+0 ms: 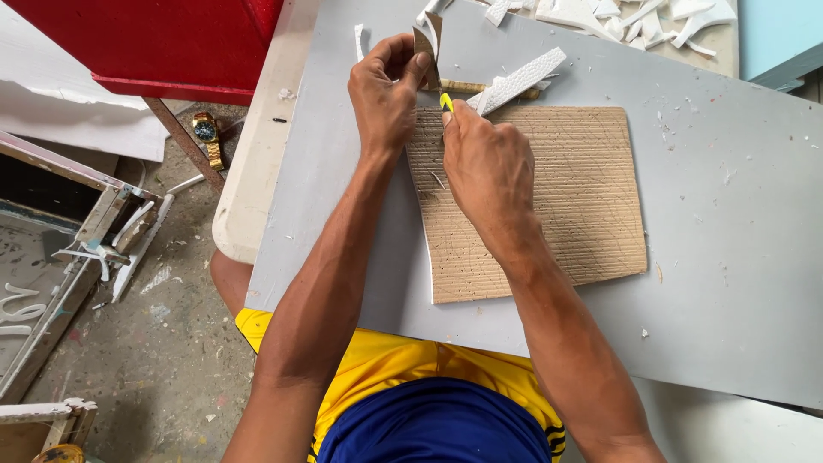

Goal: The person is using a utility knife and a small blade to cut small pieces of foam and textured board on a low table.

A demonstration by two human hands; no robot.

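Observation:
My left hand [383, 93] pinches a small brown-and-white piece [424, 39] upright above the far edge of a corrugated cardboard sheet [583, 197]. My right hand [484, 159] grips a yellow-handled knife [446, 101], its blade pointing up against the piece. A strip of white foam [523, 77] lies just beyond the right hand, partly over a thin stick [467, 87]. The cardboard rests on a grey board [729, 257].
White foam scraps [634, 21] pile at the board's far edge. A red object [163, 43] on a rusty leg stands at upper left, with a wristwatch [207, 133] on the floor below it. Wooden frames [94, 231] lie on the dusty floor at left.

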